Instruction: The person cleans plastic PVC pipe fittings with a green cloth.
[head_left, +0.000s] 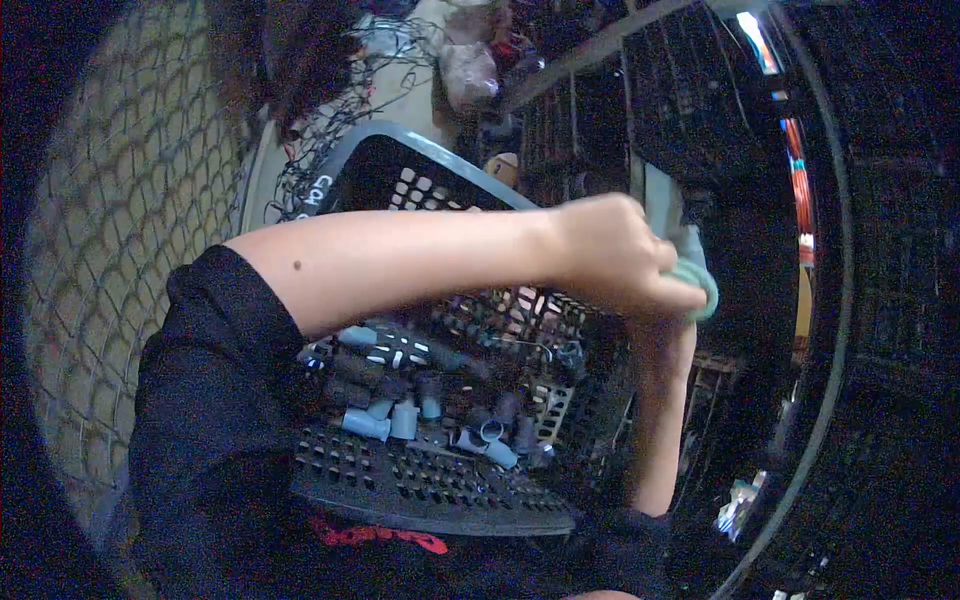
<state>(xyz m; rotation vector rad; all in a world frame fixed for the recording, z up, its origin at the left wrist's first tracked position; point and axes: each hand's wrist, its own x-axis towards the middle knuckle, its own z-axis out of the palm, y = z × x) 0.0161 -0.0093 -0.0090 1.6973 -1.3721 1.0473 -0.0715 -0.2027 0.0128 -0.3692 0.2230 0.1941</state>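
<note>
My left arm reaches across the basket, and my left hand (615, 255) is closed in a fist beyond its right side. A pale green ring (708, 290), perhaps a roll of tape, shows at the finger and thumb of that hand. My right forearm (665, 430) rises from below to the same spot. The right hand is hidden behind the left one, so its fingers do not show. Just past the fist is a blurred light grey thing (690, 240) whose kind I cannot make out. Underneath, grey-blue pipe fittings (403, 420) lie loose in the black plastic basket (430, 505).
The basket has a raised grey rim (430, 150) and slotted walls. At the left stands a wire mesh (130, 250). Tangled dark wires (335, 110) and a clear plastic bag (470, 75) lie behind. Dark racks (580, 130) stand at the right. Red cloth (380, 535) shows in front.
</note>
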